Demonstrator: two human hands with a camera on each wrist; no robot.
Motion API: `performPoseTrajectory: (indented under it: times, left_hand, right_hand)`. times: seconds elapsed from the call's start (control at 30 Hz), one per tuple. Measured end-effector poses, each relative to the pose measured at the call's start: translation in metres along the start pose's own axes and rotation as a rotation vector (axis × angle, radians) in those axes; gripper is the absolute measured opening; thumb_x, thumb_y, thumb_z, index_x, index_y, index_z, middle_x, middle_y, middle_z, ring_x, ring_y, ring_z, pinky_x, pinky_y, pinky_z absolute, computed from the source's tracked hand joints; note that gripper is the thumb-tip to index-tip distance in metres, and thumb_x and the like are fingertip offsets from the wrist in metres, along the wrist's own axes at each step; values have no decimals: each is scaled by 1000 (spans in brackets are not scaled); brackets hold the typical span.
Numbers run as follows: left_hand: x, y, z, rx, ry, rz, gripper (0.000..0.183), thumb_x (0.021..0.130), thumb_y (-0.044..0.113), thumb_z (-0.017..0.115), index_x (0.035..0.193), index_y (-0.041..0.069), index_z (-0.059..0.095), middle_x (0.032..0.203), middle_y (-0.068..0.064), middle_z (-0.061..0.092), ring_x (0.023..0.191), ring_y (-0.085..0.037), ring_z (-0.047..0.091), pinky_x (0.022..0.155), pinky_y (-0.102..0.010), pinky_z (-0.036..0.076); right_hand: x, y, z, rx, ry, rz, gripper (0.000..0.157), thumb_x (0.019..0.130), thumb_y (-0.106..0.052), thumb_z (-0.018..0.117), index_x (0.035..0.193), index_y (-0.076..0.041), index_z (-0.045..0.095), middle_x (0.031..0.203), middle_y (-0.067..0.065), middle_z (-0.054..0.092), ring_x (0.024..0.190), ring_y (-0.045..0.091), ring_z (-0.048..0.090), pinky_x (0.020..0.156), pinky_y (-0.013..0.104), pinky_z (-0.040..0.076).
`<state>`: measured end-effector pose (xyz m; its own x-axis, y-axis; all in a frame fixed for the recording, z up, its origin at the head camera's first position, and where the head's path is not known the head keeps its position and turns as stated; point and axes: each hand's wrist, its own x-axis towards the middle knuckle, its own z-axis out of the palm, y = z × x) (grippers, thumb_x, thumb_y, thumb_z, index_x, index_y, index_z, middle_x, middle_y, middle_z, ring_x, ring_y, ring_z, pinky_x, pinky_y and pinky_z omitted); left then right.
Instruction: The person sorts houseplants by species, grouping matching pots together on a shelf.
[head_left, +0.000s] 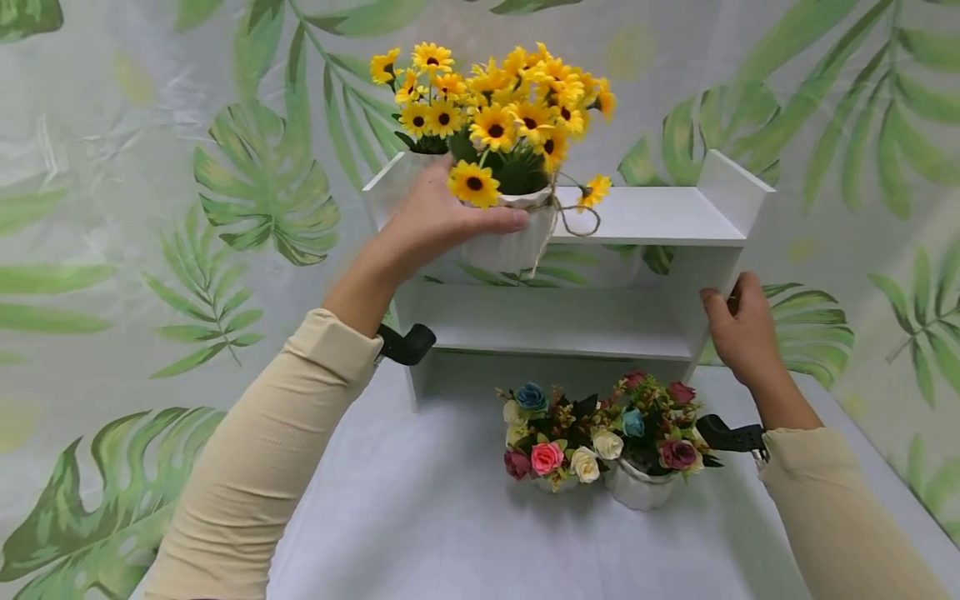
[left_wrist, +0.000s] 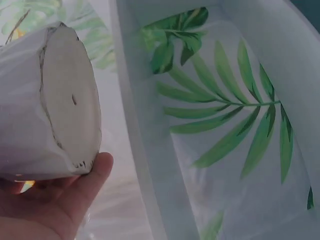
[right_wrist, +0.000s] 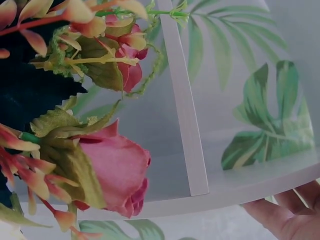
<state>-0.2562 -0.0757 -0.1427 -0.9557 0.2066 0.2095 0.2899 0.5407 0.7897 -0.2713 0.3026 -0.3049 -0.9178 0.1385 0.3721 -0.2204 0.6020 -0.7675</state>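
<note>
A person's left hand point(head_left: 442, 208) gripped a white pot of yellow sunflowers point(head_left: 502, 246), roughly upright, before the top board point(head_left: 637, 215) of a white shelf unit point(head_left: 555, 321). Its base hung in the air, right of a second sunflower pot point(head_left: 444, 118) at the board's left end. The right hand point(head_left: 750, 342), well apart and farther from the blooms, held the right side panel point(head_left: 697, 283); potted roses point(head_left: 645, 487) stood below.

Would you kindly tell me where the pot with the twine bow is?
In the head view, the pot is in the left hand, in front of the left half of the white shelf, just right of the farther yellow flowers.
</note>
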Motion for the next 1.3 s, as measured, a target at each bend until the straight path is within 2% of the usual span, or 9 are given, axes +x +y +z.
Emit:
performPoseTrajectory:
  times: [0.17,0.33,0.47,0.6,0.63,0.83,1.03,1.2,1.3]
  left_hand:
    - [24,13,24,-25,-56,80,120,71,58,82,160,18,13,166,-1,23,151,-19,30,119,-38,34]
    - [38,25,38,-62,-60,64,120,72,60,81,160,20,10,167,2,17,153,-16,24,121,-37,32]
    - [49,30,47,-100,-59,83,106,74,55,82,157,19,25,160,-1,34,146,-15,37,117,-34,37]
    - [57,33,54,-156,-88,87,84,74,48,84,142,19,44,142,-1,51,131,-13,49,110,-31,43]
    - [59,34,56,-170,-90,84,80,74,47,85,139,20,45,139,1,53,128,-12,50,108,-30,44]
    - [68,37,59,-246,-37,20,96,75,47,84,152,23,31,151,5,44,138,-9,44,116,-26,36]
    - [73,32,59,-244,-15,-7,88,75,46,84,145,24,38,147,5,46,136,-9,46,114,-26,39]
    - [77,26,59,-263,29,-56,97,74,46,84,152,25,30,154,7,41,141,-8,41,116,-25,36]
    - [79,21,61,-297,42,-53,95,75,43,85,152,24,32,153,5,43,141,-9,42,116,-25,36]
  right_hand:
    - [-6,7,-8,-8,19,5,58,104,-31,33,147,8,23,145,36,35,128,55,43,95,74,39]
    - [-8,11,-10,-26,7,29,59,104,-32,33,148,6,21,147,37,33,130,58,41,95,76,39]
    - [-8,9,-10,-35,-3,29,60,104,-35,32,148,6,21,147,36,33,130,57,41,96,75,39]
    - [-8,7,-10,-36,-21,17,60,104,-34,32,146,7,21,146,37,33,130,58,41,95,74,39]
    - [-7,6,-11,-32,-23,13,59,104,-33,32,146,7,22,146,37,33,130,58,41,95,74,39]
    - [-2,1,-12,-22,-34,4,60,105,-34,32,149,5,19,149,36,30,133,59,39,97,75,38]
    - [-2,-3,-10,-20,-42,21,63,105,-35,32,150,5,16,151,36,28,133,58,38,98,75,37]
    - [-1,-4,-5,-22,-47,25,64,105,-38,32,150,5,17,150,35,30,133,57,39,98,75,38]
    - [0,-3,-4,-25,-45,21,63,105,-37,32,149,5,18,149,35,31,131,57,41,97,75,39]
